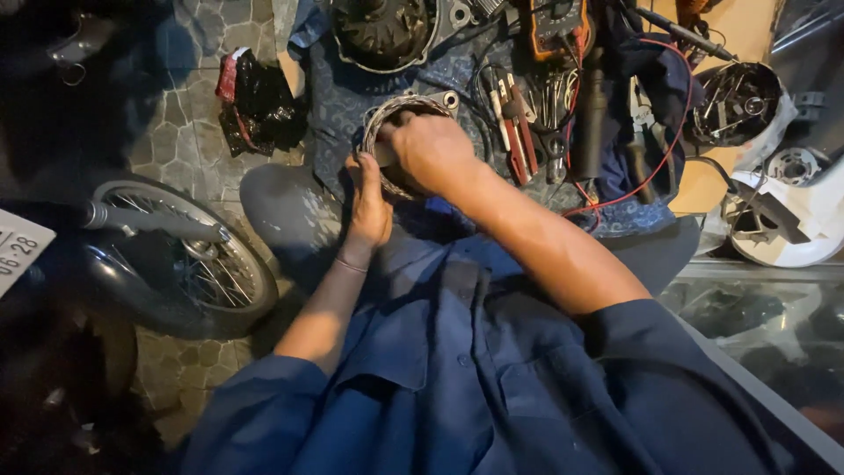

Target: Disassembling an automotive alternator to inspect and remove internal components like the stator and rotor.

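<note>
A round metal ring-shaped part [397,107] with a ribbed rim and a bolt lug lies on a blue patterned cloth [352,105] in front of me. My left hand [367,198] grips its near left edge. My right hand [431,151] is closed over the ring's middle, pressing or working inside it; what its fingers hold is hidden. Both forearms come from blue sleeves.
A dark finned motor part [384,31] lies behind the ring. Red-handled pliers [514,123], a multimeter [556,22], red wire and tools lie right. A tub of metal parts [734,101] stands far right. A motorcycle wheel [189,255] is at left, a black rag [257,101] on the tiles.
</note>
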